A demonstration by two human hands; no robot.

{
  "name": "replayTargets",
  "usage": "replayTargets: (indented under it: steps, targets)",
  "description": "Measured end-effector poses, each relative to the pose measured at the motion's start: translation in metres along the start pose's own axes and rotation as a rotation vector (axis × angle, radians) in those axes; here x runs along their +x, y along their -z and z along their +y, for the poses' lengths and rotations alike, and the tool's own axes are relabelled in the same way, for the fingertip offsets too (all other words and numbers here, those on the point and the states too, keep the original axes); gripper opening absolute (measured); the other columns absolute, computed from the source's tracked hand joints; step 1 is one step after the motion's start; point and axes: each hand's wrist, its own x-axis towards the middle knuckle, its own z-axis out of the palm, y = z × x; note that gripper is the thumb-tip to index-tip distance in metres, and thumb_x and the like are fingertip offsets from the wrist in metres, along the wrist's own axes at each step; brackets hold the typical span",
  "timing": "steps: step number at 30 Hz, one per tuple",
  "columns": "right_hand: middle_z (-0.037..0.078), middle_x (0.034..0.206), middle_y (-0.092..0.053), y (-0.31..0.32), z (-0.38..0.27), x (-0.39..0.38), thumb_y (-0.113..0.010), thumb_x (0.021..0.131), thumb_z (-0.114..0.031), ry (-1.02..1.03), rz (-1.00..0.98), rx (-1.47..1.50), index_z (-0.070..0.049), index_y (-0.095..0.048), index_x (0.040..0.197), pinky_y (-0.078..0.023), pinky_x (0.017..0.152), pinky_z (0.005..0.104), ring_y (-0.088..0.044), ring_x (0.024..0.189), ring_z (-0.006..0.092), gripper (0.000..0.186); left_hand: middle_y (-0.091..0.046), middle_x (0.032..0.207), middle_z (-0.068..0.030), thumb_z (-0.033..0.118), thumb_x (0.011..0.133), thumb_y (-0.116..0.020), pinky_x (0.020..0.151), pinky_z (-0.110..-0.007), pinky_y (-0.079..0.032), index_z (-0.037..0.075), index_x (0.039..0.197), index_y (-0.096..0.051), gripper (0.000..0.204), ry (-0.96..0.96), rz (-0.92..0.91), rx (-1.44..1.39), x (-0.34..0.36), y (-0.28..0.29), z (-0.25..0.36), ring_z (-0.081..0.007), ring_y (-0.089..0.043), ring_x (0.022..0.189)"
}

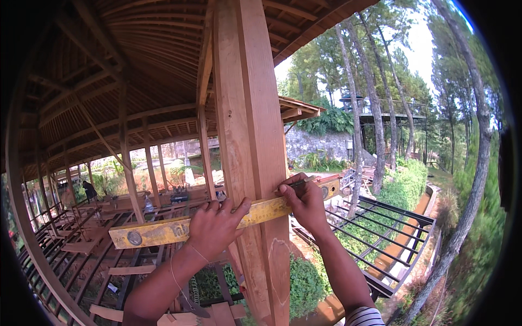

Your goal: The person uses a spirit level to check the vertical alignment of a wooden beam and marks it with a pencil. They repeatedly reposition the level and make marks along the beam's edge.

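Note:
A long yellow spirit level (pixel 155 235) lies across a tall squared wooden post (pixel 261 119), its left end slightly lower than its right. My left hand (pixel 215 228) grips the level just left of the post, fingers over its top edge. On the post's right side, my right hand (pixel 305 202) pinches a thin dark pencil-like marker (pixel 298 184), its tip close to the wood just above the level. A thin cord hangs from my left wrist. Further down the post, a pale curved line shows on its face.
Dark metal floor framing (pixel 60 271) with loose boards (pixel 130 270) spreads below on the left. Another black metal frame (pixel 391 233) juts out over greenery at right. Wooden posts (pixel 128 157) carry the tiled roof. A person (pixel 88 190) is far left; trees stand at right.

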Motion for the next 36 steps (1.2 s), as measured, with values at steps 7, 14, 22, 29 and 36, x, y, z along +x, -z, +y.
replayTargets:
  steps: [7, 14, 22, 29, 36]
  targets:
    - [0.008, 0.091, -0.074, 0.002, 0.008, 0.0, -0.065, 0.099, -0.014, -0.124, -0.014, 0.129, 0.001, -0.059, 0.103, -0.056, 0.064, 0.0255, -0.073, 0.085, 0.0129, 0.017, -0.063, 0.104, -0.0065, 0.044, 0.074, -0.079, 0.078, -0.04, -0.054, 0.023, 0.137, -0.056, 0.07, -0.001, 0.001, 0.016, -0.002, -0.002, -0.001, -0.0253, -0.067, 0.091]
    - [0.012, 0.093, -0.073, 0.006, 0.019, 0.0, -0.065, 0.1, -0.017, -0.11, 0.035, 0.3, 0.001, -0.056, 0.105, -0.057, 0.062, 0.0245, -0.074, 0.085, 0.0163, 0.021, -0.062, 0.105, -0.0068, 0.044, 0.075, -0.079, 0.078, -0.041, -0.054, 0.024, 0.138, -0.055, 0.071, -0.013, 0.005, 0.004, 0.001, -0.007, 0.0, -0.0258, -0.066, 0.095]
    - [0.007, 0.089, -0.073, 0.022, 0.013, 0.007, -0.065, 0.1, -0.02, -0.146, 0.188, 0.291, -0.003, -0.06, 0.101, -0.051, 0.06, 0.0243, -0.074, 0.084, 0.0149, 0.018, -0.062, 0.103, -0.0066, 0.043, 0.073, -0.08, 0.076, -0.041, -0.055, 0.023, 0.138, -0.056, 0.072, -0.004, -0.005, -0.018, -0.002, -0.001, -0.003, -0.026, -0.067, 0.093]
    - [0.008, 0.09, -0.073, 0.013, 0.015, 0.005, -0.067, 0.099, -0.02, -0.102, 0.134, 0.304, -0.002, -0.061, 0.101, -0.052, 0.064, 0.0238, -0.073, 0.086, 0.014, 0.019, -0.061, 0.1, -0.0061, 0.043, 0.072, -0.081, 0.075, -0.041, -0.054, 0.023, 0.136, -0.056, 0.071, -0.015, 0.031, -0.003, -0.001, -0.003, -0.003, -0.0256, -0.066, 0.09]
    - [0.002, 0.079, -0.071, 0.003, 0.01, 0.0, -0.071, 0.096, -0.015, -0.011, 0.044, 0.183, 0.0, -0.067, 0.097, -0.048, 0.062, 0.0228, -0.062, 0.071, 0.005, 0.015, -0.061, 0.1, -0.006, 0.042, 0.073, -0.081, 0.078, -0.04, -0.054, 0.022, 0.136, -0.056, 0.07, -0.008, 0.008, -0.005, 0.001, -0.003, 0.0, -0.0255, -0.067, 0.089]
